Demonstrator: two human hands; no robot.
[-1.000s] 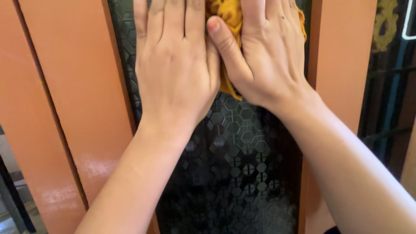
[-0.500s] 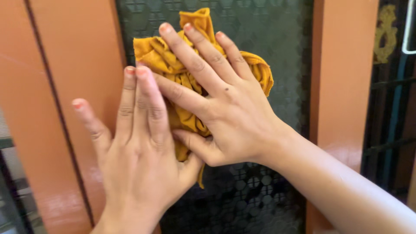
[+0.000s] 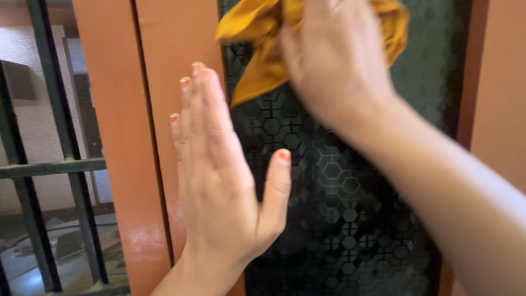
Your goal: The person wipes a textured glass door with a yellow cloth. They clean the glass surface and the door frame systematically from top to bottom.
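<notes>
One cloth (image 3: 257,49) | under right hand (image 3: 334,60) | above left hand (image 3: 222,181)

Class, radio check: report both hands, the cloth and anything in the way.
Right hand bunches yellow cloth against patterned glass panel. Left hand flat, open, at orange frame edge. Nothing blocking.

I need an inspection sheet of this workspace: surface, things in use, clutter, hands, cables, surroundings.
Surface: dark glass panel with a hexagon pattern, upright in an orange-brown door frame.
Things in use: crumpled mustard-yellow cloth at the top of the glass.
Clutter: nothing seen.
Hands: right hand is blurred and presses on the cloth; left hand is open and flat, fingers together, over the frame's edge, holding nothing.
Cables: nothing seen.
Surroundings: dark metal bars at left, tiled floor behind them.
</notes>
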